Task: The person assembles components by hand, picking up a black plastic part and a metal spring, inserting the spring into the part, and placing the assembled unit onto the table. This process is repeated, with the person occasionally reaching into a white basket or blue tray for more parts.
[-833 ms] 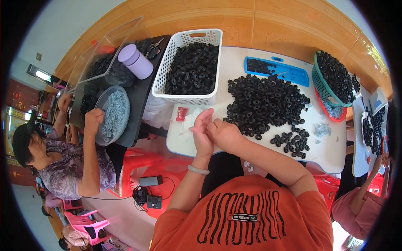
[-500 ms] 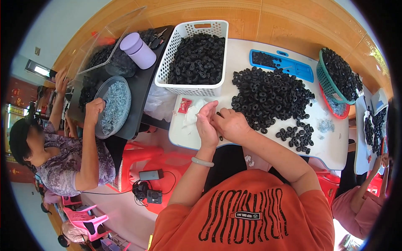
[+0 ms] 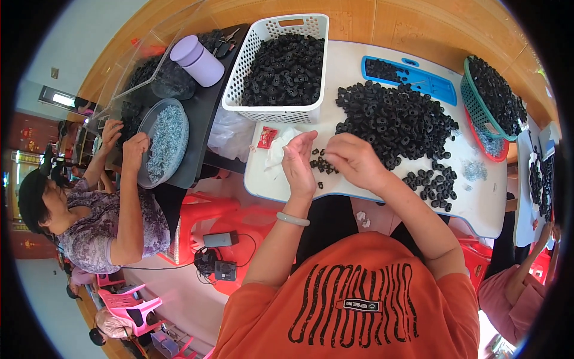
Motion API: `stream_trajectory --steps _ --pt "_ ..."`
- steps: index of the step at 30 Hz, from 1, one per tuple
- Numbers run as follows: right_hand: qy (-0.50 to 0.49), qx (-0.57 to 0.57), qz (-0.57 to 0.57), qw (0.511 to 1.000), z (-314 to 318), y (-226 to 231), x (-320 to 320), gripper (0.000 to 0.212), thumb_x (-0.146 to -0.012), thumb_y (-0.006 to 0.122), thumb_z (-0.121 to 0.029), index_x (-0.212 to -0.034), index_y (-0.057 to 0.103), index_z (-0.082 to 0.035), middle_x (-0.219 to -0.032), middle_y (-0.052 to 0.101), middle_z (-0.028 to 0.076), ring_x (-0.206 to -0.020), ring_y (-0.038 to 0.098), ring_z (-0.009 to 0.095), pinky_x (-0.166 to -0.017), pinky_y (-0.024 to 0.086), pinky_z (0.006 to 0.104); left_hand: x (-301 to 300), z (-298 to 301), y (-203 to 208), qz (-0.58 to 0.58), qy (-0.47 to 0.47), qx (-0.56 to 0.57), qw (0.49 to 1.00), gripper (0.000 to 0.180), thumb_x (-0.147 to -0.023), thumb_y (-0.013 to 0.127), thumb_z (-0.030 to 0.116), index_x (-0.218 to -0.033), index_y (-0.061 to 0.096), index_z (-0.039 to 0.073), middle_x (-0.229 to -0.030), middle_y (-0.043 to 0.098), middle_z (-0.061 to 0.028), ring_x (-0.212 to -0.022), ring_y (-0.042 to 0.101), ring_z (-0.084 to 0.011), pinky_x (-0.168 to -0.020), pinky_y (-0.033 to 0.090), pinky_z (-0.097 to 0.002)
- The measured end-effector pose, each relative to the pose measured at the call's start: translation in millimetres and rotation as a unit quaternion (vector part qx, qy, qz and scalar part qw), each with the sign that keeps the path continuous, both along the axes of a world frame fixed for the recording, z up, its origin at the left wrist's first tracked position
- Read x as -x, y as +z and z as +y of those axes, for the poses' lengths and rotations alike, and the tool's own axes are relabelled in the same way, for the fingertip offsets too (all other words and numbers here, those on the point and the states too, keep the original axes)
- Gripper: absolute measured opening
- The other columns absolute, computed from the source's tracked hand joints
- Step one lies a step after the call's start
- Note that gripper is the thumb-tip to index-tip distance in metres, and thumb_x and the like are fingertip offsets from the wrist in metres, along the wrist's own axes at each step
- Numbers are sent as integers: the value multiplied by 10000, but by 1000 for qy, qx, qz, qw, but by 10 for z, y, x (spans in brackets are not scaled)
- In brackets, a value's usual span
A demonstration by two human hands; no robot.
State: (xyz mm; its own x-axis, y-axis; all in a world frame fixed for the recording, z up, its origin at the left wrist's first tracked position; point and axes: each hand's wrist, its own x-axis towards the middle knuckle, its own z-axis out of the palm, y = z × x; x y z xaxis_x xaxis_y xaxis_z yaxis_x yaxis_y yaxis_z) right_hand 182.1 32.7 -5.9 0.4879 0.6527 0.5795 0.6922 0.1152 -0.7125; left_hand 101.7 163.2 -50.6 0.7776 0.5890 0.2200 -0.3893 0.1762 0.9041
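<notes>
My left hand (image 3: 300, 164) stands on edge at the near side of the white table, fingers stretched upward and palm turned right. To its right my right hand (image 3: 357, 163) is bent, thumb and fingertips pinched together; whatever is between them is too small to make out. Between the hands lie several small dark pieces (image 3: 318, 163) with brownish spots. Beyond the right hand spreads a large heap of black oval parts with holes (image 3: 394, 122). A smaller group of the same parts (image 3: 431, 186) lies at its near right.
A white basket (image 3: 275, 113) of black parts stands at the back left. A blue tray (image 3: 436, 87), a green basket (image 3: 478, 110) and a red tray (image 3: 499, 157) are at the right. A red packet (image 3: 267, 137) and tissue (image 3: 280, 149) lie left. A co-worker (image 3: 113, 227) sits at left.
My right hand has moved right, away from the left palm, uncovering the small dark pieces on the table. The left hand stays upright. The whole view has shifted slightly.
</notes>
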Motion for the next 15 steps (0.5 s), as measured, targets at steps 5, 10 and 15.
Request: stream_trajectory --steps 5,10,15 --pt "-129 -46 11 991 -596 151 -6 80 -804 637 48 -879 646 22 -873 643 136 -792 634 245 -686 502 317 60 -11 16 -27 70 -29 997 587 -1032 242 426 -1111 528 -81 -1106 617 -227 -1123 569 -316 -1047 390 -421" --pt "-302 29 -77 950 -1549 202 40 99 -799 611 75 -878 647 26 -891 646 150 -777 626 227 -693 495 293 366 -62 222 11 135 -335 932 243 -923 562 203 -979 605 -29 -1025 636 -177 -969 600 -313 -895 448 -397" --pt "-397 33 -44 916 -2331 18 155 70 -832 588 54 -871 639 27 -848 645 135 -732 609 182 -660 473 271 659 -213 333 93 101 -537 832 233 -730 736 105 -912 617 19 -858 591 -143 -773 543 -320 -718 424 -396"
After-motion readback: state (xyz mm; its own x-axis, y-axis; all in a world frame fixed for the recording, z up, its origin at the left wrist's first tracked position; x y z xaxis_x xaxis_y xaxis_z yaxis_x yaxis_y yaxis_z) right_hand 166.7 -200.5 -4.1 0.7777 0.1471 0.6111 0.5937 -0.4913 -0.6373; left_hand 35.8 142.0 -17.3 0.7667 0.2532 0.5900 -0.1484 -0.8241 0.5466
